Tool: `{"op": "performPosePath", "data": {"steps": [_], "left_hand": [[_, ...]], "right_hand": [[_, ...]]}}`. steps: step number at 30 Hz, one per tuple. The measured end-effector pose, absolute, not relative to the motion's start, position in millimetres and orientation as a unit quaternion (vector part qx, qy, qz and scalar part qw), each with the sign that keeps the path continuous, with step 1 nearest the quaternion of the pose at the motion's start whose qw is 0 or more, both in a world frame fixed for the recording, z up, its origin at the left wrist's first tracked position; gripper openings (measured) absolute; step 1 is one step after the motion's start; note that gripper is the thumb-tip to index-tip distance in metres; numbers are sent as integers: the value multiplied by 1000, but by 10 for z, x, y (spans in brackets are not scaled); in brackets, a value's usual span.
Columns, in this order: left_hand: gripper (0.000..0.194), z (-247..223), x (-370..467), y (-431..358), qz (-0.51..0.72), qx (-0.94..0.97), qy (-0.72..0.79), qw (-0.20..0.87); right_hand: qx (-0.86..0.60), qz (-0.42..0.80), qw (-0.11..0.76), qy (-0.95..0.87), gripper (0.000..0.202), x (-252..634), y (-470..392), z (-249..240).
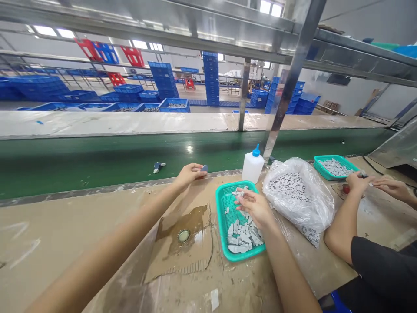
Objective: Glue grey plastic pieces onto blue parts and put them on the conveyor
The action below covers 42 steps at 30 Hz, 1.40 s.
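Observation:
My left hand (190, 174) is stretched out by the green belt's near edge, its fingers closed on a dark blue-grey piece (204, 168). Over the turquoise basket (220, 217) is my right hand (256, 208), with a small light grey piece (240, 195) between thumb and fingers. Many light grey pieces (244, 237) lie in that basket, mostly at its near end. Left of it, a small round cap (183, 236) sits on a stained cardboard sheet (182, 261).
A white bottle (253, 167) with a blue nozzle and a plastic bag of pieces (293, 187) stand beyond the basket. One dark-and-white part (159, 167) lies on the green belt (97, 161). At right, a co-worker's hands work near another basket (325, 174). A metal post (286, 82) rises behind.

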<state>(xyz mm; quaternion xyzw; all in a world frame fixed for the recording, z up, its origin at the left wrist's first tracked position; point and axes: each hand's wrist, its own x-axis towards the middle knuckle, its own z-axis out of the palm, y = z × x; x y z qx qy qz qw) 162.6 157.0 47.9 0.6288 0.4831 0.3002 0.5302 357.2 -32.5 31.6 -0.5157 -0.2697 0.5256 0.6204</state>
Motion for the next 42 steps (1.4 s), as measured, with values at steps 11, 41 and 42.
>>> {"op": "performPosePath", "data": {"steps": [11, 41, 42], "left_hand": [[45, 304, 320, 106, 281, 348, 363, 817], [19, 28, 99, 112, 403, 300, 231, 833], [20, 33, 103, 105, 401, 302, 233, 833]], "right_hand": [[-546, 531, 454, -463, 38, 3005, -570, 657], [-500, -86, 223, -832, 22, 2287, -547, 55], [-502, -84, 219, -833, 22, 2289, -548, 51]]}}
